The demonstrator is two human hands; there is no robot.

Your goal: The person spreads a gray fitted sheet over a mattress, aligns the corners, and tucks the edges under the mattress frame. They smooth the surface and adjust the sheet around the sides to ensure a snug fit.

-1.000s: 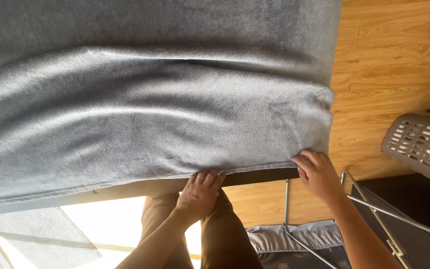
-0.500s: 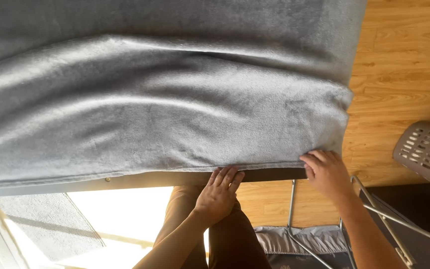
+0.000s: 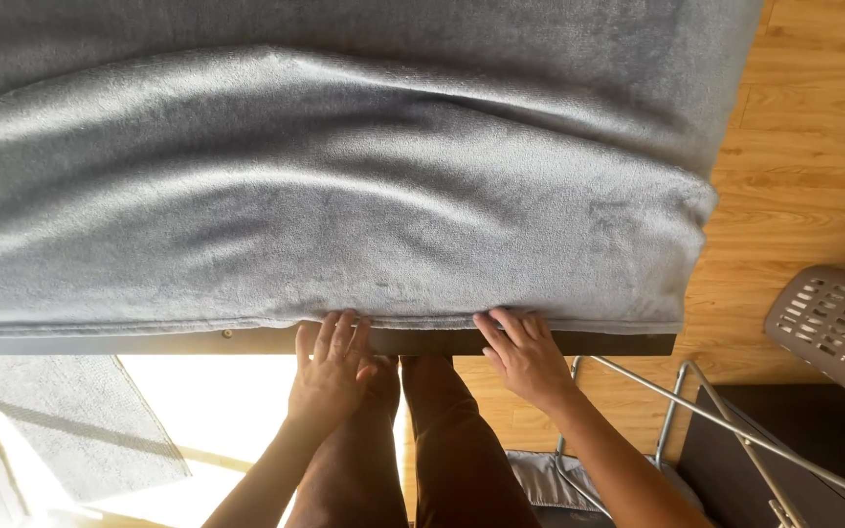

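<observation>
Blanket (image 3: 325, 196), one, grey and plush, spread over a flat dark-edged surface (image 3: 579, 343) that fills everything ahead of both hands; its near hem runs right along the fingertips. Head view, the only one: left hand (image 3: 330, 372) lies flat, fingers together and stretched forward, tips on the hem where it meets the dark edge, nothing gripped that I can see. Right hand (image 3: 525, 357) sits a short way to the right of it, also flat and open, fingers a bit fanned, tips pressing the same hem; no pinch visible, though the fingertips may curl under the cloth, can't tell. Both palms down at the edge reads like they're holding the hem in line with the surface's front edge, probably smoothing it, since long soft ridges cross the fabric ahead of the hands. Blanket overhangs the far right corner, beyond the right hand, where it droops toward the wooden floor (image 3: 804, 147). Below the hands, between the two forearms, two legs in dark brown trousers (image 3: 442, 450). Right of the right hand: one slatted grey plastic basket (image 3: 838, 328), and a thin metal rack frame (image 3: 696, 411) angled near the right forearm. Left of and below the left hand: one pale grey rug (image 3: 70, 420) on the sunlit floor. Count: two hands, one blanket, one basket, one frame, one rug.
</observation>
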